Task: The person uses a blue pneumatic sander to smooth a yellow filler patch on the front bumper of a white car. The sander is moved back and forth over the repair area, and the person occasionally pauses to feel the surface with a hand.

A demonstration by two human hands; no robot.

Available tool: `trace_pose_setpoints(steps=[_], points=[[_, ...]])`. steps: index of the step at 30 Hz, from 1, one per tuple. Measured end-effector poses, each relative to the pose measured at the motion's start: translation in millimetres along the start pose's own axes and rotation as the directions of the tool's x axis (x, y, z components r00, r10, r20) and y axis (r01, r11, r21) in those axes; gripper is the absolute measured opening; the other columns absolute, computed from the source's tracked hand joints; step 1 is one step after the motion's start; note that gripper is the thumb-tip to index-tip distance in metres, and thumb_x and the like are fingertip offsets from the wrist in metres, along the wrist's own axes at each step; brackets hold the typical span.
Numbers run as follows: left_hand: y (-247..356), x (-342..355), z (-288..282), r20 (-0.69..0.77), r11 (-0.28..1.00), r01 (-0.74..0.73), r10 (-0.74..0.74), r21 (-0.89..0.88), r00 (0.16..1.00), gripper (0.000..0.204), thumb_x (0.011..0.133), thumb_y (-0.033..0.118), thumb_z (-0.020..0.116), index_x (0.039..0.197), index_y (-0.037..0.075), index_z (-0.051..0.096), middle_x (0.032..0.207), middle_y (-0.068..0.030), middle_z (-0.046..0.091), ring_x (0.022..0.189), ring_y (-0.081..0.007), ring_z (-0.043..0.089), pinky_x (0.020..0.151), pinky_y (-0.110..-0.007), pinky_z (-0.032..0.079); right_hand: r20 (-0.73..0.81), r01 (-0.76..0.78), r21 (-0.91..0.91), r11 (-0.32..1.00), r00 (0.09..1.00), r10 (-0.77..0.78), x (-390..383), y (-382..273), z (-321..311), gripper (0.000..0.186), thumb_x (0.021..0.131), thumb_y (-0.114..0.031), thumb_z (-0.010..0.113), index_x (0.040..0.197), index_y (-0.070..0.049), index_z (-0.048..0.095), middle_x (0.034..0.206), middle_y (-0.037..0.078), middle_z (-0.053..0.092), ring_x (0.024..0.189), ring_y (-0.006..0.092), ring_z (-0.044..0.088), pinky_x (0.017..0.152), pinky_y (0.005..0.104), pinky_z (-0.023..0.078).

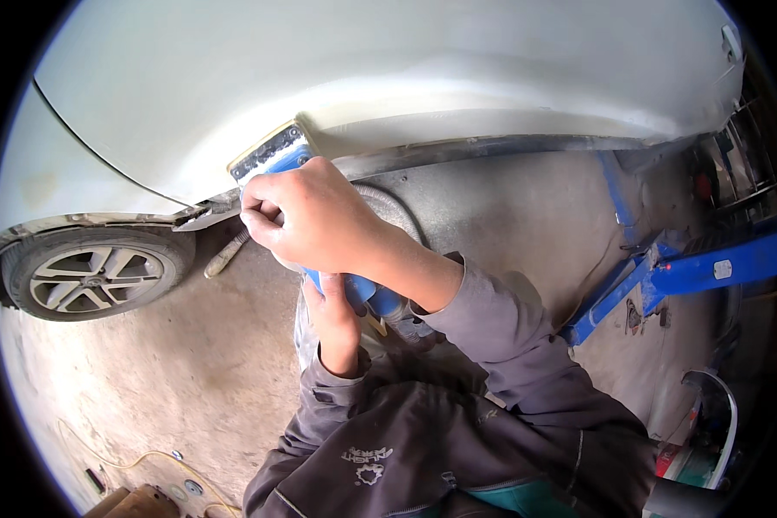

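The right hand (306, 211) is clamping over the blue sander (290, 158), and the left hand (335, 321) is gripping its rear toward five o'clock. Its long axis is pointing to eleven o'clock, its black-edged, white-smeared rectangular head resting against the pale car panel (406, 69).

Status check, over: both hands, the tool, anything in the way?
Right hand and left hand both gripping blue sander. Sander head at pale car panel's lower edge. Hose curving beyond right wrist; can't tell if it obstructs.
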State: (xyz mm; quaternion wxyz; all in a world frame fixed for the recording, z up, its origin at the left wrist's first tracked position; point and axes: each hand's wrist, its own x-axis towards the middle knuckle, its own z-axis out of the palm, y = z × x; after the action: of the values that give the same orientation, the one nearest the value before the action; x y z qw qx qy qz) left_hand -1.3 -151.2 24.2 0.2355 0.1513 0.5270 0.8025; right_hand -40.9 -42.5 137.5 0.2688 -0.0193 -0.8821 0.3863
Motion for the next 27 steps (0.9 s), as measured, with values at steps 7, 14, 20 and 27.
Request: trace_pose_setpoints(steps=[7,14,20,27], points=[[8,0,92,0.156,0.991,0.123,-0.131,0.060,0.979,0.037,0.099,0.031,0.060,0.094,-0.005,0.065,0.079,-0.0032,0.065,0.071,-0.0092,0.055,0.063,-0.029,0.045,-0.165,-0.163,0.030,0.986,0.972,0.165,-40,28,-94,0.009,0.084,-0.011,0.069,0.088,-0.003,0.070,0.071,0.010,0.072,0.063,0.0175,0.070,0.061,0.0287,0.052],[-34,13,166,0.382,0.942,0.068,-0.199,0.329,0.903,0.054,0.091,0.049,0.066,0.084,-0.004,0.068,0.064,-0.0133,0.065,0.063,-0.0257,0.066,0.063,-0.038,0.050,-0.306,-0.314,0.259,0.913,0.870,0.386,-88,72,-184,0.013,0.092,-0.007,0.061,0.090,0.004,0.066,0.072,0.008,0.069,0.073,0.0128,0.066,0.074,0.0278,0.053],[-23,17,212,0.431,0.819,0.020,-0.322,0.573,0.843,0.069,0.084,0.064,0.063,0.069,-0.003,0.069,0.063,-0.0208,0.065,0.071,-0.0393,0.069,0.070,-0.046,0.052,-0.505,-0.320,0.189,0.928,0.779,0.371,-119,92,-230,0.014,0.093,-0.006,0.059,0.088,0.005,0.065,0.071,0.009,0.068,0.077,0.0151,0.066,0.078,0.0298,0.053],[-2,25,153,0.397,0.864,0.043,-0.274,0.501,0.876,0.060,0.087,0.054,0.067,0.078,-0.005,0.068,0.065,-0.0189,0.066,0.068,-0.0344,0.069,0.066,-0.042,0.051,-0.427,-0.299,0.229,0.927,0.825,0.371,-90,67,-174,0.013,0.094,-0.007,0.060,0.090,0.004,0.065,0.073,0.009,0.069,0.078,0.0144,0.067,0.078,0.0294,0.053]])
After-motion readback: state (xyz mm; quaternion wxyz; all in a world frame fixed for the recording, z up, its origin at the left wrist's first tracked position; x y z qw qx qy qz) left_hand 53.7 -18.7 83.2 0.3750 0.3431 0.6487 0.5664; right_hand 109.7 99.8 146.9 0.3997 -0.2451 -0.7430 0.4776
